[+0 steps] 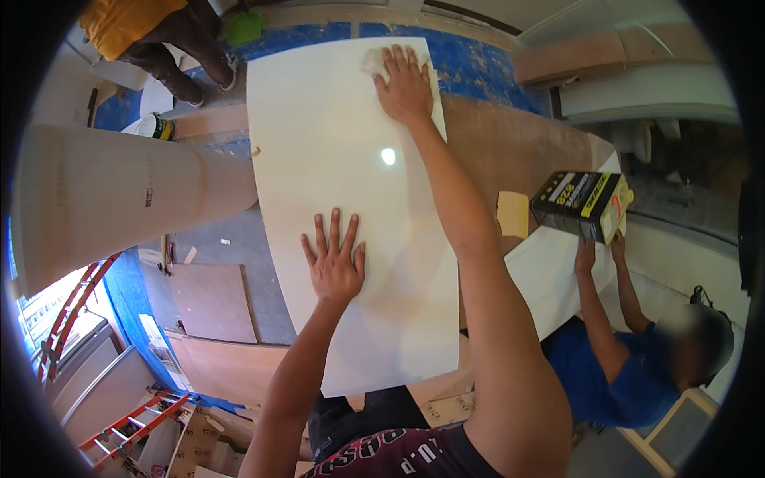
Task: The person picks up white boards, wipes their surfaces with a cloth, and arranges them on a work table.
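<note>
A large white laminate sheet (358, 179) lies across the work surface before me. My left hand (334, 266) rests flat on its lower middle, palm down with the fingers spread, and holds nothing. Stretched out to the far right corner, my right hand (406, 86) presses a pale rag (373, 61) against the sheet. Part of that rag is hidden under my fingers and palm. Right of the sheet, a brown plywood panel (502, 140) shows, with a yellow sandpaper-like piece (513, 214) on it.
At right, a co-worker in a blue shirt (597, 370) holds a black-and-yellow adhesive can (577, 203) above another white sheet (559, 281). Another person (173, 48) stands far left. A large roll (143, 185) abuts the left side. Orange ladders (128, 433) and a board (209, 302) lie lower left.
</note>
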The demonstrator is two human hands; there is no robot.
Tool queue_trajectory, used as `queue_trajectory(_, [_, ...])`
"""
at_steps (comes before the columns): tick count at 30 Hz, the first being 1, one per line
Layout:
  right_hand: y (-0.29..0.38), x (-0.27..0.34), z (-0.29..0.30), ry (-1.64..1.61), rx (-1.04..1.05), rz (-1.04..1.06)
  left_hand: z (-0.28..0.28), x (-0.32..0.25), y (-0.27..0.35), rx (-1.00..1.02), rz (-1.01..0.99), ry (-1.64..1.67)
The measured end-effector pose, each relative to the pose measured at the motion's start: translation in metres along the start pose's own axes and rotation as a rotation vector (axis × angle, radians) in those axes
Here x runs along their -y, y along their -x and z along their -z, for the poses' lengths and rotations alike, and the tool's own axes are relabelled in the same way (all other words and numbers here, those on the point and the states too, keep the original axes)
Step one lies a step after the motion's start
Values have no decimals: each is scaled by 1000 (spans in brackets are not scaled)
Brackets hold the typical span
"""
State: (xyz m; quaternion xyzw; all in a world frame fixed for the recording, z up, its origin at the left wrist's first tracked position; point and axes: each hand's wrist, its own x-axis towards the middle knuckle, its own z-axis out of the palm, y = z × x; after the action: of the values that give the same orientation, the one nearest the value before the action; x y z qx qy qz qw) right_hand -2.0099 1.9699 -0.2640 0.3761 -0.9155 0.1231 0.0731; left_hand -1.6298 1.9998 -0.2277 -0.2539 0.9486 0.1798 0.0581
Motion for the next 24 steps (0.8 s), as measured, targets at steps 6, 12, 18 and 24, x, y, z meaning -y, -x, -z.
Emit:
queue_trajectory(6, [206, 52, 57, -120, 230, -3, 0, 13, 7, -44, 25, -43])
queue_trajectory(12, [137, 11, 28, -90, 91, -17, 2, 7, 12, -36, 12, -35])
queue_trajectory(18, [81, -6, 25, -3, 17, -36, 0, -2, 3, -66, -8, -29])
queue_trajectory(24, [199, 32, 57, -98, 204, 15, -1, 7, 11, -73, 27, -54])
